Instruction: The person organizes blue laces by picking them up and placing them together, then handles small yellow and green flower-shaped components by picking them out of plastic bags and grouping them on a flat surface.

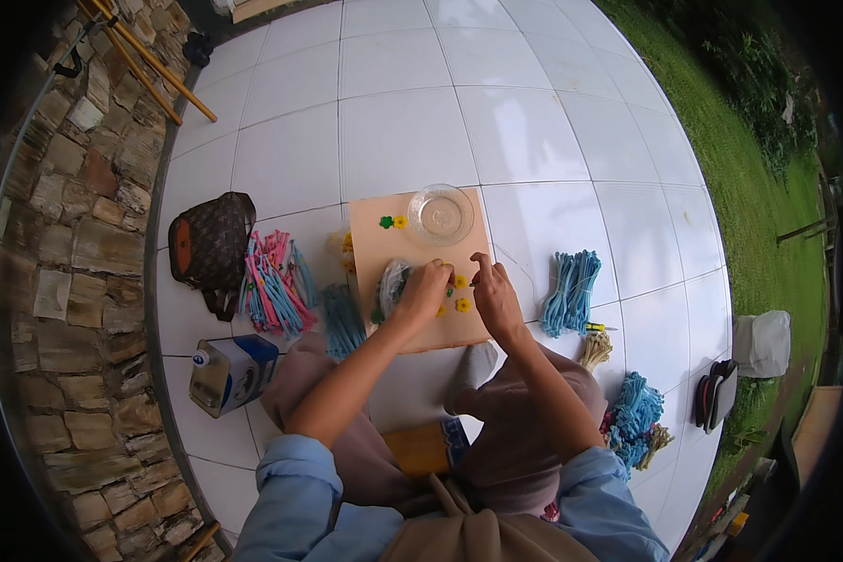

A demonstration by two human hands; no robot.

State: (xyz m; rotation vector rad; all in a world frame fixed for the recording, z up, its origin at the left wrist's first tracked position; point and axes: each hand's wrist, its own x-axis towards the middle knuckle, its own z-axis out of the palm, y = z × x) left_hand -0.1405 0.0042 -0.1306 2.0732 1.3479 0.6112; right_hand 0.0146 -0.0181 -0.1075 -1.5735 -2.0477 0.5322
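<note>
Both hands work over a light wooden board (pixel 365 211) on the tiled floor. My left hand (pixel 423 292) is closed in a pinch, its fingertips near a small green piece (pixel 450 292); whatever it holds is too small to make out. Just to its right, my right hand (pixel 498 302) has its index finger raised and bent and its other fingers curled; anything in them is hidden. Small yellow flower-shaped pieces (pixel 463 305) lie between the hands. A clear plastic bag (pixel 392 284) with dark green contents sits beside my left hand. Farther up the board are a green flower piece (pixel 386 222) and a yellow one (pixel 400 222).
A round glass bowl (pixel 440 215) stands on the board's far right corner. Left are pink and blue bundles (pixel 276 286), a brown bag (pixel 213 242) and a metal can (pixel 229 377). Right are blue bundles (pixel 571 292), a yellow-handled tool (pixel 599 327) and more blue strands (pixel 637 412).
</note>
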